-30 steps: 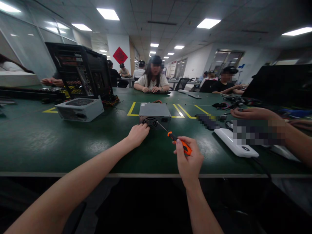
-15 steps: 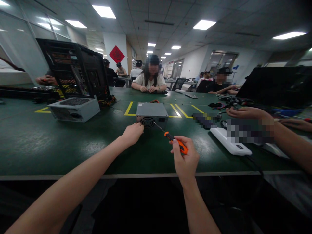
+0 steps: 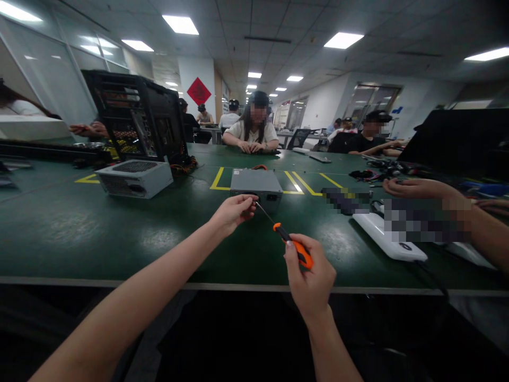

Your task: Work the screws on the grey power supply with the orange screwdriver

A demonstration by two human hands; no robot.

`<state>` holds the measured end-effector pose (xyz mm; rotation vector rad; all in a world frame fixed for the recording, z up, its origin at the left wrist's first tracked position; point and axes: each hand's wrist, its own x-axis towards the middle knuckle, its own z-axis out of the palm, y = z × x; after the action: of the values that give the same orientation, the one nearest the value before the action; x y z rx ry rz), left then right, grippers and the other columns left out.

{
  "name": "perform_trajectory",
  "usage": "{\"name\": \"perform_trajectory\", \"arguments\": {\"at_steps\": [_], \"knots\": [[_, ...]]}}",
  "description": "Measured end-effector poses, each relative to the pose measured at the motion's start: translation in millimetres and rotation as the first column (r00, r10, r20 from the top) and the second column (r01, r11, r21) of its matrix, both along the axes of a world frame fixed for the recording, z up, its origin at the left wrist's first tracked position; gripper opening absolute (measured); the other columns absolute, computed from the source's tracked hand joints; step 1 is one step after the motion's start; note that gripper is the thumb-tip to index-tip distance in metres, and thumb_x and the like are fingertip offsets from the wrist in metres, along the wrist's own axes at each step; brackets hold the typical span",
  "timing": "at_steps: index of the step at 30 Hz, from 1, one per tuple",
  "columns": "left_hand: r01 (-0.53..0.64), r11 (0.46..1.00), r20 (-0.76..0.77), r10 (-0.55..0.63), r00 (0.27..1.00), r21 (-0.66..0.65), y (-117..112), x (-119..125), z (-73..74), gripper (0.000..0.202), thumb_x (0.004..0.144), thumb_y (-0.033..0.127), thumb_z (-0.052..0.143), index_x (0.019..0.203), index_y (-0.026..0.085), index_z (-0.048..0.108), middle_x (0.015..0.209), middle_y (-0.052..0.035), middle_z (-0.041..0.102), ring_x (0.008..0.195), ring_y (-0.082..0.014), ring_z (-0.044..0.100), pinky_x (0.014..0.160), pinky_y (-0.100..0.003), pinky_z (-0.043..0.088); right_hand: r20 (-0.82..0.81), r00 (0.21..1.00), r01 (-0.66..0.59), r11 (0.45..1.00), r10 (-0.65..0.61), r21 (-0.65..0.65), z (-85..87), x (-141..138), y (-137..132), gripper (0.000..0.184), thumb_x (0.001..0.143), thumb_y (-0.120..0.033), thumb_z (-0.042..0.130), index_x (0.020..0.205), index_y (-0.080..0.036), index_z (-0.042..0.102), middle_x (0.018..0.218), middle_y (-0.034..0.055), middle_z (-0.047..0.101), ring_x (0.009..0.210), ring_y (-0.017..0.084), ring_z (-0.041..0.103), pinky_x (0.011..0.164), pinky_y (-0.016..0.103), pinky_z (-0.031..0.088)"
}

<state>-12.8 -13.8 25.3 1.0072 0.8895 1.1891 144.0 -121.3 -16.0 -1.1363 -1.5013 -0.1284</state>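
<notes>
A grey power supply box (image 3: pixel 256 183) lies on the green table (image 3: pixel 79 233) in front of me, its fan side facing me. My right hand (image 3: pixel 312 276) is closed round the orange-and-black handle of a screwdriver (image 3: pixel 292 245), whose thin shaft points up and left toward the box. My left hand (image 3: pixel 235 210) is raised in front of the box's fan, with its fingertips pinched at the screwdriver's tip; what they hold, if anything, is too small to see.
A second grey power supply (image 3: pixel 133 178) and an open black computer case (image 3: pixel 139 116) stand at the left. A white flat device (image 3: pixel 387 239) and another person's arms (image 3: pixel 421 188) are at the right. Other people sit across the table. Yellow lines (image 3: pixel 296 183) mark the tabletop.
My left hand has lifted off the table in front of the fan and pinched at the screwdriver's tip. My right hand has drawn slightly back toward me with the screwdriver.
</notes>
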Motion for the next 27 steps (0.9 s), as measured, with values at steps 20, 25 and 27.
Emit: {"name": "perform_trajectory", "arguments": {"at_steps": [20, 25, 27], "knots": [[0.078, 0.995, 0.057, -0.075, 0.996, -0.064, 2.9, 27.8, -4.0, 0.011, 0.082, 0.015, 0.053, 0.087, 0.011, 0.061, 0.077, -0.0047, 0.063, 0.065, -0.0062, 0.059, 0.072, -0.021, 0.050, 0.077, 0.993, 0.083, 0.996, -0.084, 0.020, -4.8, 11.9, -4.5, 0.016, 0.080, -0.023, 0.049, 0.095, -0.019, 0.053, 0.083, 0.0024, 0.063, 0.067, 0.012, 0.060, 0.064, 0.023, 0.047], [0.164, 0.979, 0.011, -0.163, 0.986, -0.120, 12.0, 34.7, -10.9, 0.017, 0.083, 0.023, 0.052, 0.084, 0.007, 0.058, 0.091, -0.0121, 0.063, 0.076, -0.0110, 0.061, 0.070, -0.021, 0.050, 0.080, 0.979, 0.191, 0.981, -0.188, -0.037, -3.3, 22.9, 6.1, 0.019, 0.082, -0.030, 0.048, 0.096, -0.018, 0.054, 0.084, 0.0031, 0.063, 0.068, 0.013, 0.060, 0.064, 0.024, 0.045], [0.155, 0.974, -0.013, -0.159, 0.987, -0.166, 14.9, 35.4, -16.6, 0.018, 0.083, 0.024, 0.051, 0.084, 0.006, 0.057, 0.094, -0.0150, 0.063, 0.077, -0.0123, 0.062, 0.070, -0.022, 0.050, 0.092, 0.965, 0.251, 0.965, -0.244, -0.073, -0.8, 27.1, 12.0, 0.021, 0.082, -0.033, 0.046, 0.095, -0.018, 0.055, 0.082, 0.0032, 0.063, 0.066, 0.013, 0.060, 0.061, 0.024, 0.044]]}}
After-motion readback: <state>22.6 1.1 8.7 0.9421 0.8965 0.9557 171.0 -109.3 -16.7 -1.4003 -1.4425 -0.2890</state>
